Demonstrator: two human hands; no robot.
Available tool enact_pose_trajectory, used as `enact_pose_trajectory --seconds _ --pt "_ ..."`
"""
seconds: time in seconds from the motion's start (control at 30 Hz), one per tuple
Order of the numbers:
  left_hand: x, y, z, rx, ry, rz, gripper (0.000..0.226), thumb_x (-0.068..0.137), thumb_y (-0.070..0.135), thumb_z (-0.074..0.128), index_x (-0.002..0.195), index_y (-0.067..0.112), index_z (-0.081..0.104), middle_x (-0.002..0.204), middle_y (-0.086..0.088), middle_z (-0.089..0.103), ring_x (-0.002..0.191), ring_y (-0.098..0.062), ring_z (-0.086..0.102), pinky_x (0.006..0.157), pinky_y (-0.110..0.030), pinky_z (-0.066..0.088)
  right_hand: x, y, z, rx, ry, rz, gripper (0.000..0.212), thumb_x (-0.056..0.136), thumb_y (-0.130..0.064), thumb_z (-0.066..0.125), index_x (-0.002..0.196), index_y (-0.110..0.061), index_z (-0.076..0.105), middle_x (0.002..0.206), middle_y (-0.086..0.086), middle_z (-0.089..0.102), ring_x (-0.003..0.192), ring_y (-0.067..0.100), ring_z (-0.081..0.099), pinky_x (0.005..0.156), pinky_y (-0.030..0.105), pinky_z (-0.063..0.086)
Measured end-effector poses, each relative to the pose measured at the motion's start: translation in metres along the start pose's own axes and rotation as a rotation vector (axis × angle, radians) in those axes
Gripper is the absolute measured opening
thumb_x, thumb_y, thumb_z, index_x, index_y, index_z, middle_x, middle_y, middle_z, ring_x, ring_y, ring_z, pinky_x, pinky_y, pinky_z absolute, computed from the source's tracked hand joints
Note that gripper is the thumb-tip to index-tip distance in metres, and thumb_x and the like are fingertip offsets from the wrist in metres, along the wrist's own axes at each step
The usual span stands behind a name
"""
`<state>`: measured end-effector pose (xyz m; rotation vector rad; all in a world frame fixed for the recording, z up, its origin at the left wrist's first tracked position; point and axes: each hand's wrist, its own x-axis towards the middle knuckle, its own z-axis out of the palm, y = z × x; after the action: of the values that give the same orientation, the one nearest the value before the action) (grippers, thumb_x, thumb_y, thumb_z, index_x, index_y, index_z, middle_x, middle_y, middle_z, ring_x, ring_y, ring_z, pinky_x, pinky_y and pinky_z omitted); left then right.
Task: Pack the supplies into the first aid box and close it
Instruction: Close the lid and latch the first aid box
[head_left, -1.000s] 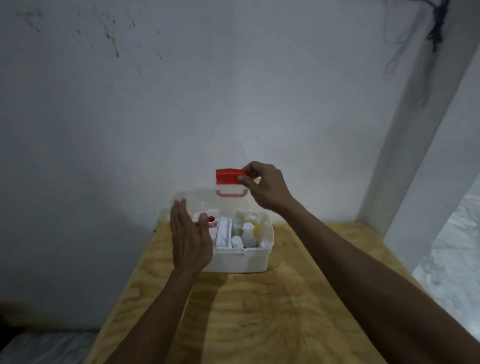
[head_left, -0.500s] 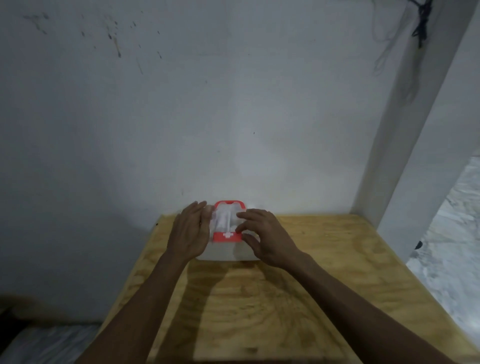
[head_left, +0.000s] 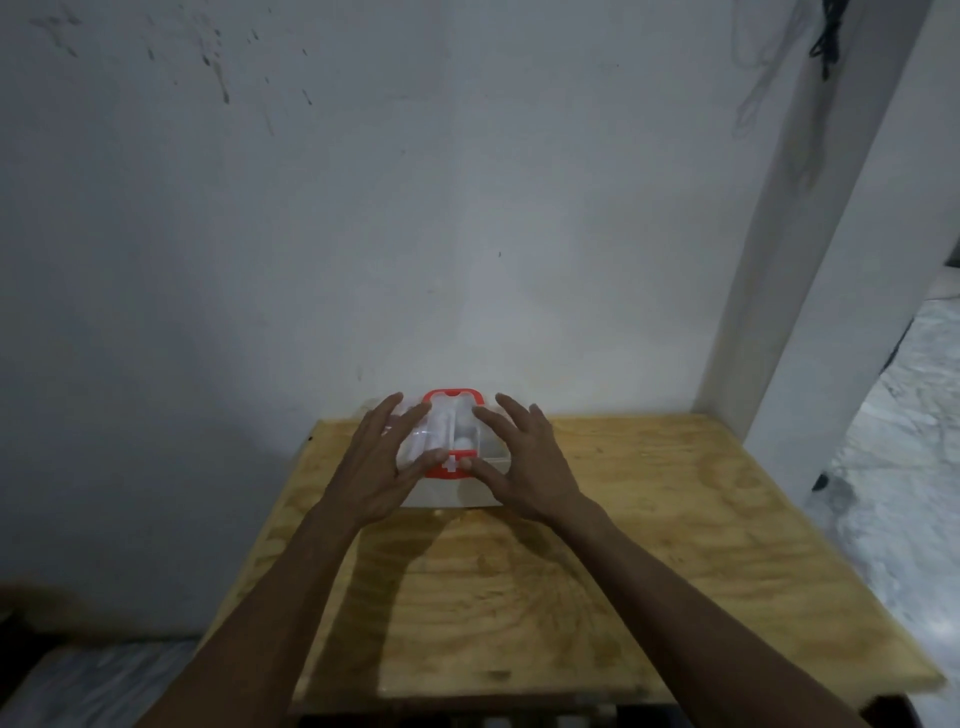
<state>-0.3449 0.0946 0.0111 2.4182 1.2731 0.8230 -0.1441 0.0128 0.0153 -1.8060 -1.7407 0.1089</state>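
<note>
Plywood desk is carrying the clear plastic first aid box at twelve o'clock; my left hand and right hand are lying open, flanking its red latch, thumbs nearest.

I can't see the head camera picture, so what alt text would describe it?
Two bare hands, left hand and right hand, rest spread on the clear lid of a closed first aid box with a red handle and red latch. It sits at the far edge of a plywood table, against a white wall.
</note>
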Motion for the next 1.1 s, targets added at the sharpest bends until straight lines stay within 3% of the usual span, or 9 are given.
enact_pose_trajectory --seconds 0.2,0.33,0.47,0.53,0.77,0.97,1.1 --pt "-0.006 -0.006 0.006 -0.011 0.014 0.041 0.099 0.068 0.091 0.031 0.149 0.033 0.031 0.161 -0.001 0.020 0.142 -0.026 0.031 0.111 -0.049 0.034 -0.008 -0.002 0.012 0.061 0.073 0.014 0.071 0.083 -0.070 0.049 0.145 -0.040 0.034 0.161 -0.005 0.019 0.149 0.025 0.014 0.121 0.054 0.009" --pt "-0.007 -0.004 0.004 -0.014 0.016 0.037 0.101 0.067 0.092 0.030 0.148 0.032 0.033 0.161 -0.003 0.023 0.142 -0.027 0.032 0.111 -0.049 0.034 -0.007 -0.001 0.014 0.054 0.067 0.012 0.074 0.081 -0.075 0.042 0.145 -0.040 0.033 0.162 -0.005 0.019 0.149 0.026 0.016 0.120 0.057 0.012" --pt "-0.010 0.000 0.002 0.014 0.001 0.076 0.086 0.071 0.083 0.038 0.146 0.041 0.029 0.161 -0.005 0.023 0.142 -0.029 0.034 0.108 -0.052 0.040 -0.008 -0.001 0.012 0.068 0.048 0.024 0.075 0.082 -0.075 0.043 0.147 -0.042 0.029 0.163 -0.006 0.014 0.148 0.024 0.019 0.119 0.056 0.017" --pt "-0.005 0.001 -0.002 0.001 -0.018 0.049 0.094 0.070 0.087 0.036 0.147 0.035 0.032 0.161 -0.006 0.022 0.141 -0.029 0.034 0.107 -0.051 0.042 -0.004 -0.001 0.011 0.078 0.038 0.029 0.073 0.083 -0.072 0.046 0.147 -0.041 0.030 0.163 -0.006 0.014 0.148 0.024 0.021 0.118 0.057 0.021" --pt "0.024 -0.004 0.000 -0.010 -0.050 0.023 0.078 0.083 0.049 0.063 0.149 0.026 0.030 0.162 -0.006 0.018 0.143 -0.030 0.031 0.108 -0.048 0.039 0.026 0.008 0.018 0.062 0.046 0.031 0.071 0.084 -0.070 0.048 0.147 -0.039 0.032 0.162 -0.005 0.016 0.146 0.024 0.024 0.117 0.056 0.025" --pt "0.048 -0.009 0.004 0.007 -0.061 0.010 0.075 0.086 0.041 0.064 0.150 0.025 0.028 0.163 -0.007 0.014 0.144 -0.031 0.029 0.110 -0.049 0.039 0.052 0.018 0.024 0.060 0.041 0.030 0.069 0.087 -0.066 0.052 0.147 -0.038 0.033 0.162 -0.004 0.017 0.146 0.024 0.025 0.117 0.056 0.025" --pt "0.056 -0.010 0.007 0.005 -0.065 -0.016 0.075 0.086 0.046 0.061 0.150 0.026 0.028 0.163 -0.007 0.014 0.145 -0.031 0.027 0.111 -0.049 0.035 0.062 0.023 0.026 0.065 0.039 0.019 0.068 0.087 -0.064 0.053 0.146 -0.037 0.033 0.162 -0.004 0.017 0.146 0.024 0.025 0.117 0.056 0.026"
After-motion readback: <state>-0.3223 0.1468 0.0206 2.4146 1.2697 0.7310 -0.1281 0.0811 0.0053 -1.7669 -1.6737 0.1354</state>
